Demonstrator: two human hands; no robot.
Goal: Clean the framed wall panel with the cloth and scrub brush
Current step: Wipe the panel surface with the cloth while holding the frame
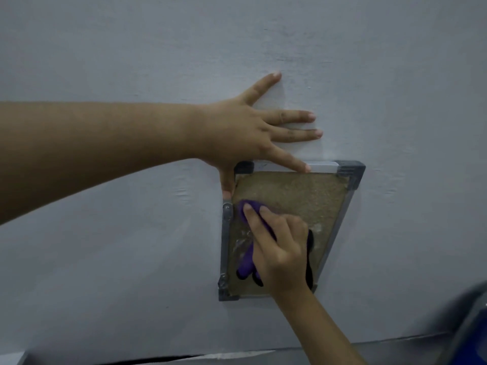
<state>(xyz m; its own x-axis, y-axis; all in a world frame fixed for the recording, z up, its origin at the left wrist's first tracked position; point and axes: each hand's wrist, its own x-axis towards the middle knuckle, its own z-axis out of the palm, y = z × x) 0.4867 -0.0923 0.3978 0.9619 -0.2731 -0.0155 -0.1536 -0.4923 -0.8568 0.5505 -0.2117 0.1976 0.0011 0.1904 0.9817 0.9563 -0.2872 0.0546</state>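
A small framed panel [311, 196] with a brown cork-like face and a grey metal frame hangs on the white wall. My left hand [237, 130] lies flat on the wall above it, fingers spread, with the thumb on the frame's left edge and the little finger on its top rail. My right hand [279, 246] presses a purple cloth [249, 259] with black edging against the panel's left half. A pale shiny smear shows on the panel beside the cloth. No scrub brush is in view.
The white wall [131, 233] fills most of the view. A grey strip with a dark gap [163, 360] runs along the bottom edge. A blurred blue and grey object [471, 325] sits in the bottom right corner.
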